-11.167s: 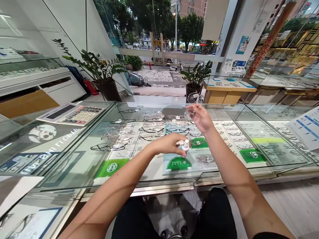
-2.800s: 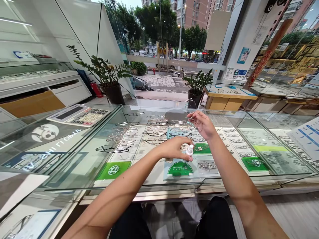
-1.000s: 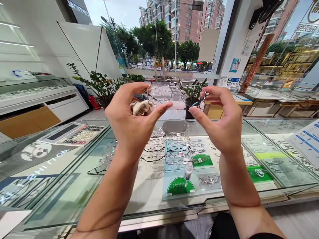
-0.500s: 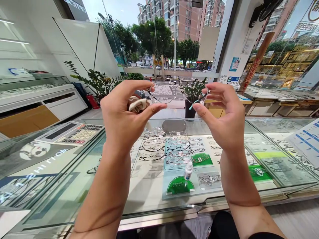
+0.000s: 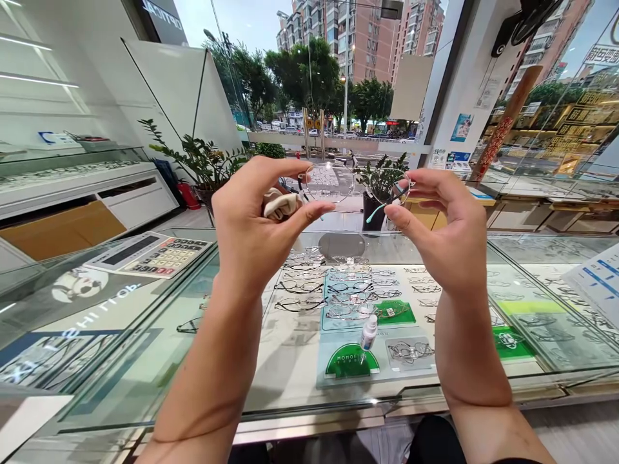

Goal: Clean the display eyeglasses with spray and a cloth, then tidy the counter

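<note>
I hold a thin-rimmed pair of glasses [image 5: 333, 182] up at eye level between both hands. My left hand [image 5: 256, 219] pinches the left lens edge between thumb and forefinger and keeps a crumpled beige cloth [image 5: 280, 205] tucked in its palm. My right hand [image 5: 445, 225] pinches the right side of the frame, where a teal temple tip [image 5: 374, 212] pokes down. A small white spray bottle [image 5: 369, 332] stands alone on the glass counter [image 5: 290, 380] below my hands.
Under the counter glass lie several rows of spectacle frames [image 5: 338, 290] and green signs [image 5: 351, 362]. A calculator [image 5: 149, 254] sits on the left counter. Potted plants [image 5: 203, 161] stand by the window. A blue-printed sheet [image 5: 597, 280] lies at the right.
My left hand let go of the spray bottle, which now stands on the counter. Both hands rose from the counter and now hold the glasses up; the cloth sits in my left palm.
</note>
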The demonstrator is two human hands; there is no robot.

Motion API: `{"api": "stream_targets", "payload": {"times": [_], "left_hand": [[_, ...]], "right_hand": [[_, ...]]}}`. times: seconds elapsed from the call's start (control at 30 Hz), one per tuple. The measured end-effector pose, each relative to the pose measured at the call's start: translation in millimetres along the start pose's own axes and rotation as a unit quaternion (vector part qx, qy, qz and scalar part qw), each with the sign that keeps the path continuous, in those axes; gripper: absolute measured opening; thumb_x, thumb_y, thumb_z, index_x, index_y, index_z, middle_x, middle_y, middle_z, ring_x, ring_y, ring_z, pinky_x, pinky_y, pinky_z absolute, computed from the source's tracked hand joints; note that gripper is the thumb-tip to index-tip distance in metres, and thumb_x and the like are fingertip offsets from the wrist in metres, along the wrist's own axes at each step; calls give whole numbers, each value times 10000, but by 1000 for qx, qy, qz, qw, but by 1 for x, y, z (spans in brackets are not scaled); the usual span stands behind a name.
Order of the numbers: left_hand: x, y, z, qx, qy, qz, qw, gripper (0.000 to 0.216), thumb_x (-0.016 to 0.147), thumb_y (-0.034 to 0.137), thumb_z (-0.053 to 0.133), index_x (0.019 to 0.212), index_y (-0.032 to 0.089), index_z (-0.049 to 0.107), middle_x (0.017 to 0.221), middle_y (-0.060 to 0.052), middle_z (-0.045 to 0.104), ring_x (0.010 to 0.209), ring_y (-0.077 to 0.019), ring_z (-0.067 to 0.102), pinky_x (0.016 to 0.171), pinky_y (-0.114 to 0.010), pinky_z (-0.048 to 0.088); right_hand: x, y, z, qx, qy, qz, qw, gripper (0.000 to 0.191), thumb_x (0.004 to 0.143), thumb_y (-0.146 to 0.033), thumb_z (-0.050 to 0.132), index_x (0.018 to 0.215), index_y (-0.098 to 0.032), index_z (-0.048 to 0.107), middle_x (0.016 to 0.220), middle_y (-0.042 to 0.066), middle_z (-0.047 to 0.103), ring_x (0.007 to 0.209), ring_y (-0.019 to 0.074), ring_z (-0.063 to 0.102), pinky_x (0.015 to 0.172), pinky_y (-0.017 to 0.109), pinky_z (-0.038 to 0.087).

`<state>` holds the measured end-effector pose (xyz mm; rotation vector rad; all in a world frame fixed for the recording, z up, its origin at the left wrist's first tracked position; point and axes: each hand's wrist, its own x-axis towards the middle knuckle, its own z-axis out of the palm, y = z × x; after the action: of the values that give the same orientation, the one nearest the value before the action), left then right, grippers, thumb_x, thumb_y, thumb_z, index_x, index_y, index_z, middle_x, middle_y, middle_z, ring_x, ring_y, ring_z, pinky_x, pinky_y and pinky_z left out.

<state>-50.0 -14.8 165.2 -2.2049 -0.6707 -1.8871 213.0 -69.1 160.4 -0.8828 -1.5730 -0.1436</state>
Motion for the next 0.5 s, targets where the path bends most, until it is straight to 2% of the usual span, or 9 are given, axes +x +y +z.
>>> {"api": "stream_targets", "payload": {"times": [0.37,0.5], "left_hand": [[-1,7,-1,2,1,-18,1000,356,911,569,909,1212,420,791,1112,-30,779,888,-280,703,692,-464,565],[0,8,-1,6,-4,-17,1000,363,922,575,901,1227,420,781,1117,-34,775,925,-289,714,684,-458,570]], "right_hand": [[2,2,-2,-18,-16,4,1000,374,942,-402,848,1289,-290,767,1275,70,804,1113,290,775,1016,526,661],[1,0,-2,-14,-14,2,1000,358,938,-377,851,1275,-291,770,1261,74,801,1107,287,774,1000,508,662]]}}
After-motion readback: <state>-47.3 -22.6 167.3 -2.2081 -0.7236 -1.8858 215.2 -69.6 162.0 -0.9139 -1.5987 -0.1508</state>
